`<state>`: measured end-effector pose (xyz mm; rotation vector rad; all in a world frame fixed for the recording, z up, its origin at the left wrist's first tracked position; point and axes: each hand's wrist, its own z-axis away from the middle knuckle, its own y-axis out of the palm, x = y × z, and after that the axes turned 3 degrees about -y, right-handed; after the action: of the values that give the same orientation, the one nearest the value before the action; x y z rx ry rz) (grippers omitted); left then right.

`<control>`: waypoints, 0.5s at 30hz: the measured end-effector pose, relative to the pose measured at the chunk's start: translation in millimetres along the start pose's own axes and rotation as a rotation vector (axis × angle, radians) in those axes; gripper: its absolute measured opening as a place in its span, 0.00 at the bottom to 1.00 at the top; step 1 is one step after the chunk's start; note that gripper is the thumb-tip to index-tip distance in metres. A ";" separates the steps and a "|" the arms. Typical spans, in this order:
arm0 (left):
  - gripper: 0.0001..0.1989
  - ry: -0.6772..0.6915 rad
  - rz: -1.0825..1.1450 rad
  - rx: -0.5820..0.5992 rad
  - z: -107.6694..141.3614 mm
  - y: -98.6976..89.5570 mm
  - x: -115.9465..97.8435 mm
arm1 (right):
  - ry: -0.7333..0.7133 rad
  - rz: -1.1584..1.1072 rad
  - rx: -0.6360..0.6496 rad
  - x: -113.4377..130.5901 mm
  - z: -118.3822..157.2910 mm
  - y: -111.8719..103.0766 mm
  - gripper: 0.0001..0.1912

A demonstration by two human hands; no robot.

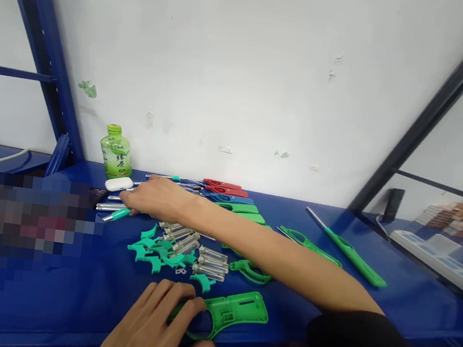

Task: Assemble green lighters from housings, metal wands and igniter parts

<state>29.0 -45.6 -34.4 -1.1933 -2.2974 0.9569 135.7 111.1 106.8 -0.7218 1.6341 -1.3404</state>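
At the bottom centre my left hand (156, 320) grips the looped end of a green lighter shell half (241, 311), its moulded inner side facing up. My right arm reaches across to the far left, where my right hand (154, 194) has its fingers closed at a metal lighter tube with a teal collar (117, 216); its fingertips are partly hidden. Other metal tubes (110, 207) lie beside and under that hand. Between my hands are a pile of teal triggers (155, 254) and several clear lighter fuel tanks (211, 263).
A green tea bottle (117, 153) and a white case (118, 183) stand at the back left. Red shells (227, 189) and green shells (245, 212) lie near the wall. At right is a long green lighter (352, 258). Blue rack posts (48, 41) border the blue table (71, 289).
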 end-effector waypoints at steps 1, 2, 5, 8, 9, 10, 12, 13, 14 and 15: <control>0.15 -0.001 -0.002 0.000 -0.4 -0.1 -0.4 | 0.016 0.015 -0.008 -1.4 3.7 -7.5 0.08; 0.15 -0.002 -0.005 -0.002 -0.8 -0.3 -0.7 | 0.034 0.036 -0.018 -2.9 7.8 -15.2 0.09; 0.16 -0.001 -0.005 -0.012 -1.9 -1.1 -1.9 | 0.088 0.090 -0.058 -7.3 24.4 -38.3 0.11; 0.17 -0.009 0.000 -0.033 -3.7 -3.0 -3.8 | 0.149 0.130 -0.085 -7.2 52.8 -58.4 0.09; 0.17 -0.014 0.005 -0.042 -4.5 -3.8 -4.5 | 0.164 0.139 -0.090 -5.1 65.7 -63.6 0.09; 0.17 -0.019 0.011 -0.049 -5.3 -4.4 -5.1 | 0.180 0.145 -0.089 -1.8 80.3 -67.8 0.08; 0.17 -0.036 0.024 -0.060 -6.6 -5.0 -6.0 | 0.195 0.141 -0.071 8.8 113.8 -72.6 0.08; 0.17 -0.044 0.032 -0.063 -7.0 -4.9 -6.3 | 0.207 0.142 -0.060 15.9 132.0 -73.3 0.07; 0.17 -0.055 0.036 -0.065 -7.1 -4.5 -6.4 | 0.213 0.154 -0.054 24.0 150.5 -73.0 0.06; 0.17 -0.062 0.041 -0.067 -6.9 -4.1 -6.7 | 0.218 0.179 -0.073 32.9 168.9 -71.9 0.06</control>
<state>34.7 -50.0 -26.8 -1.2589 -2.3796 0.9502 264.8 -11.7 161.8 -0.4705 1.8807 -1.2699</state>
